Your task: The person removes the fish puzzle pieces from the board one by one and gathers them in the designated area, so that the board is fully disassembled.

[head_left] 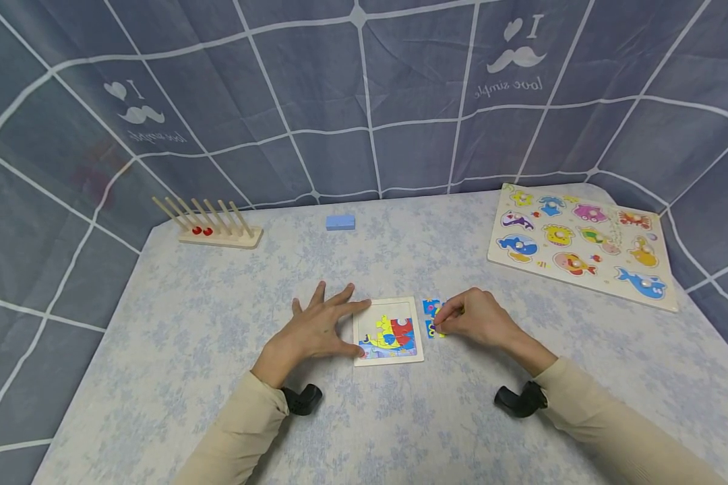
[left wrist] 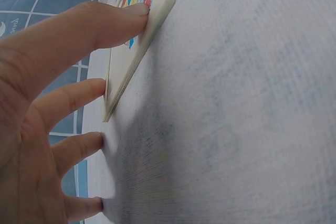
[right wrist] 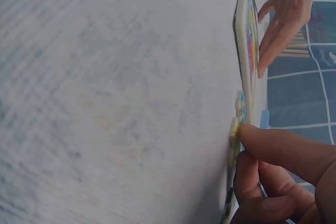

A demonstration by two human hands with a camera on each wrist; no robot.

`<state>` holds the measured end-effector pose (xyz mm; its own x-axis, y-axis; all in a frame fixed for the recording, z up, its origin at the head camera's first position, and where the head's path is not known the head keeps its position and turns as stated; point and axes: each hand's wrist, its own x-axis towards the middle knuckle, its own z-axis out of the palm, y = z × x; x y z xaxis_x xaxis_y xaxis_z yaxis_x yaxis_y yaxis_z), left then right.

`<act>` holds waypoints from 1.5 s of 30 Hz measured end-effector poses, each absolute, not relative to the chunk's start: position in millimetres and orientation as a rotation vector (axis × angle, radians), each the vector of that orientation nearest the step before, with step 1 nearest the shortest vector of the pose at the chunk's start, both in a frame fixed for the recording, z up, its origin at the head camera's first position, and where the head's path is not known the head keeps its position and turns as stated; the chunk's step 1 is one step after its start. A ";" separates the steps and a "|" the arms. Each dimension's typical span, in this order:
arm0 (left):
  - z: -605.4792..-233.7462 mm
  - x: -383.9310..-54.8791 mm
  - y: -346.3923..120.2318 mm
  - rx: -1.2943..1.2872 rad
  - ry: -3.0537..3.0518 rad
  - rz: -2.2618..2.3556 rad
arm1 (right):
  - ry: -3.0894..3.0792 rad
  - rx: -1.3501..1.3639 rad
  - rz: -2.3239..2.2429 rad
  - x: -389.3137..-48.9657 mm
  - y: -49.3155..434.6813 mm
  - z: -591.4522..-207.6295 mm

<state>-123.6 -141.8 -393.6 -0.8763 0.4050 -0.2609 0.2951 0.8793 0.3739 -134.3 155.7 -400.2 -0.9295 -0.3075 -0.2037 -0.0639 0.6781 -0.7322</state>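
Head view: left hand (head_left: 321, 328) touches a square (wooden) frame (head_left: 389, 362).

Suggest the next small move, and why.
Probably lift one loose puzzle piece with the right hand and bring it over the puzzle tray: that hand is at the loose pieces, the tray's far part is bare, and the left hand rests on its left rim.
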 end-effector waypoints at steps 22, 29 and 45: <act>-394.6 -124.0 -142.4 0.517 2.698 0.461 | 2.565 -0.610 -1.064 -142.5 90.2 -397.5; -394.5 -124.0 -142.7 0.516 2.700 0.458 | 2.591 -0.530 -0.938 -141.9 81.2 -395.2; -392.4 -125.1 -142.2 0.528 2.713 0.456 | 2.598 -0.515 -0.936 -141.4 78.1 -392.5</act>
<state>-125.1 -142.2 -392.4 -0.8735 0.4091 -0.2637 0.3004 0.8794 0.3692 -141.4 78.1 -392.5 -0.8798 -0.4387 -0.1831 -0.2210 0.7185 -0.6595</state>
